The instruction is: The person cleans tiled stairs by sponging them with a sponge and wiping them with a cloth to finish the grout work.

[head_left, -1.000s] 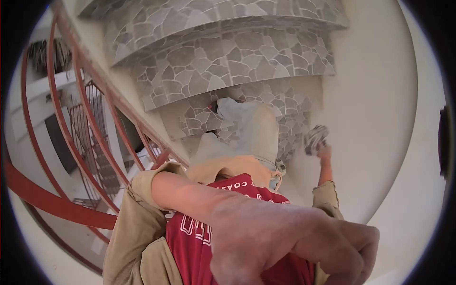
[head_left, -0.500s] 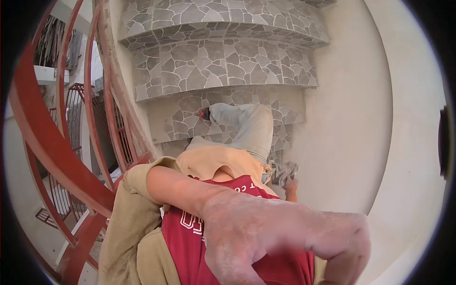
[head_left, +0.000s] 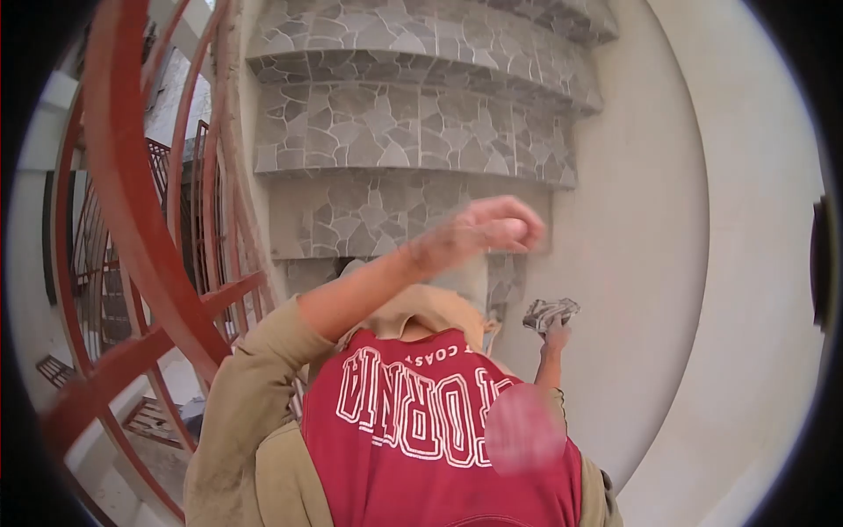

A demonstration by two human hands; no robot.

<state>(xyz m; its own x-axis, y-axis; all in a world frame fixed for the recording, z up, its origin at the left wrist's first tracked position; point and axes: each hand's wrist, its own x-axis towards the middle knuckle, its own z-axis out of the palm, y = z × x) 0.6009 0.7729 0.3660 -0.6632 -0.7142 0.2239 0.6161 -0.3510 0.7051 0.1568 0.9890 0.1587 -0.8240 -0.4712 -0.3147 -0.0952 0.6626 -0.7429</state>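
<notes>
- Place: staircase (head_left: 421, 132) within a building; whether home, office or other premises cannot be told.
- Steps (head_left: 351, 119): several, one beyond another from near to far, front edges curved; surface grey, patterned as irregular flat stones with pale joints.
- Railing (head_left: 132, 176): red, slender upright bars and a broad curving rail, along the left side.
- Wall (head_left: 641, 263): pale, smooth, plain, curved, bounding the right side.
- Grilles (head_left: 145, 417): barred, visible through the railing at left; details too small to tell.

Rag (head_left: 551, 314) of matt, creased cloth
</notes>
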